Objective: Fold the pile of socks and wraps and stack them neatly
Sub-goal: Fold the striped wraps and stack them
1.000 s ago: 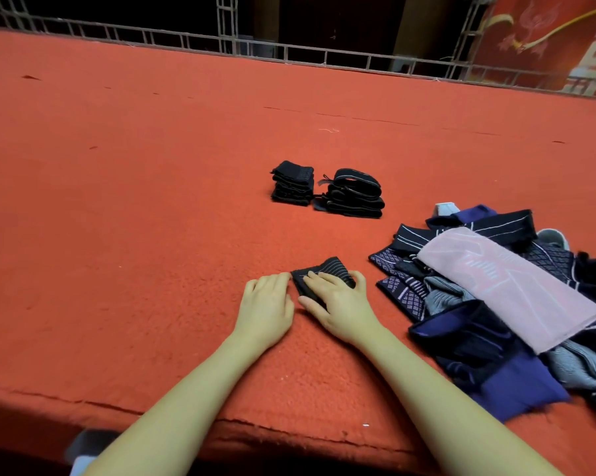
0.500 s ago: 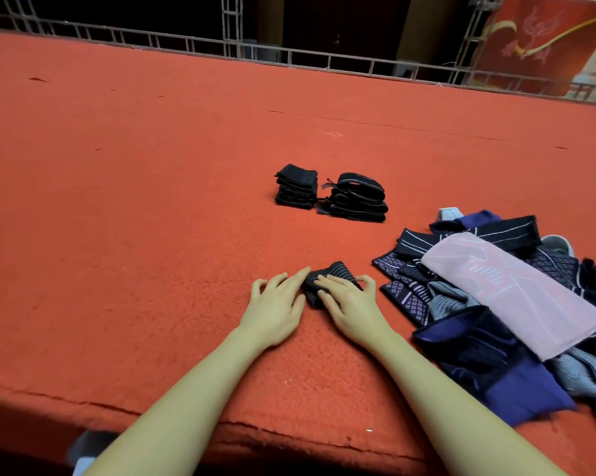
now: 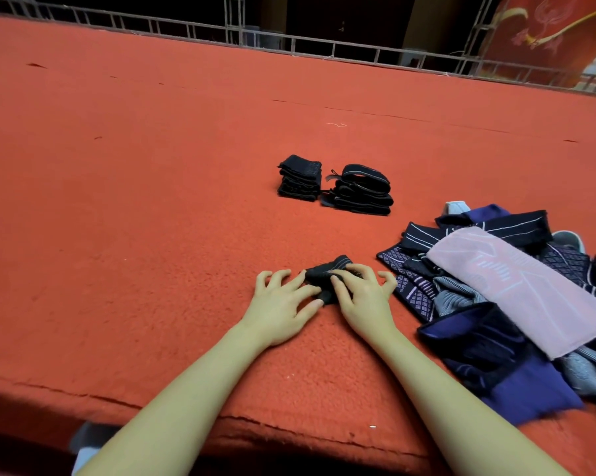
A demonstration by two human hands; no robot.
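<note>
A small black sock (image 3: 327,270) with thin grey stripes lies bunched on the red carpeted surface (image 3: 145,207) near the front. My left hand (image 3: 282,309) has curled fingers and pinches the sock's left end between thumb and forefinger. My right hand (image 3: 362,298) grips the sock from the right, fingers curled over its top. Farther back stand two stacks of folded dark items, a left stack (image 3: 300,178) and a right stack (image 3: 363,191). To the right lies the unfolded pile (image 3: 468,352) of navy, patterned and grey pieces, with a pink wrap (image 3: 519,286) on top.
The surface's front edge (image 3: 221,424) runs just below my forearms. A metal railing (image 3: 289,39) borders the far side, with a red banner (image 3: 557,36) behind it at the right. Bare red carpet stretches to the left and beyond the stacks.
Both hands went from lying flat on the sock to curling their fingers round it, bunching it into a smaller bundle. The view shifted slightly.
</note>
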